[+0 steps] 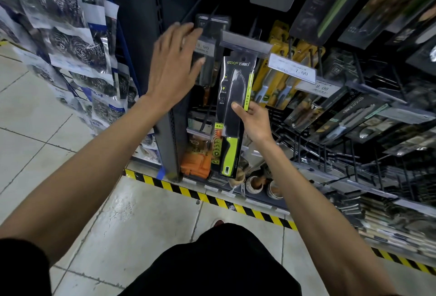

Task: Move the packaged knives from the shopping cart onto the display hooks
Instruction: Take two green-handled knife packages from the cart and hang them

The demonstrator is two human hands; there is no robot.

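My right hand (253,121) pinches a packaged knife (232,116) at the right edge of its card, thumb on the front. The pack is black with a black blade and a lime-green handle. It hangs upright, its top just under a grey label holder (245,43) at the tip of a display hook. My left hand (175,64) is raised to the left of the pack, fingers straight and spread. Its fingertips reach a blurred pack (212,24) hanging on the neighbouring hook; whether they touch it I cannot tell. The shopping cart is out of view.
Rows of hooks with other packaged knives (283,76) and price tags (292,69) fill the rack to the right. Bags of steel scourers (70,43) hang at the left. A grey upright post (168,144) stands beside the pack. Yellow-black tape (212,199) marks the tiled floor's edge.
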